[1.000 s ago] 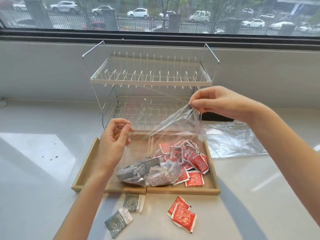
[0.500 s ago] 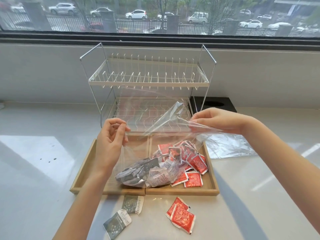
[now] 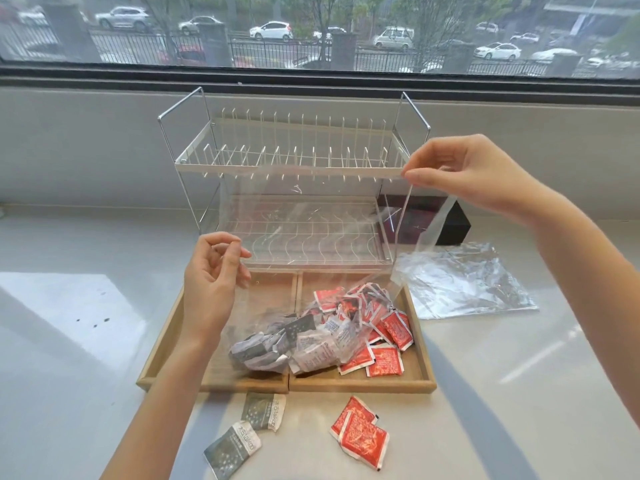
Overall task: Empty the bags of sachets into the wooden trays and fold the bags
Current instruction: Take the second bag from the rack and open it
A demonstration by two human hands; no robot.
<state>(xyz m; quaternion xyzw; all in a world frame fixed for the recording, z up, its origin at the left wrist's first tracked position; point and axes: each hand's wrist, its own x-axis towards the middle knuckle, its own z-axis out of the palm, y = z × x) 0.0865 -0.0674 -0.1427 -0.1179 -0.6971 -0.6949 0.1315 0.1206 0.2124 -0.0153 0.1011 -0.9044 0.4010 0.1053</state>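
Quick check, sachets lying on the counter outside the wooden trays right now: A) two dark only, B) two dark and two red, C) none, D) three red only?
B: in front of the wooden trays, two dark sachets and two overlapping red sachets lie on the counter.

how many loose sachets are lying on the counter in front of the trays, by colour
grey-green sachets: 2, one just below the wooden trays, the other lower left of it
red sachets: 2, overlapping in one small stack
total: 4 on the counter; the piles in the trays overlap too much to count
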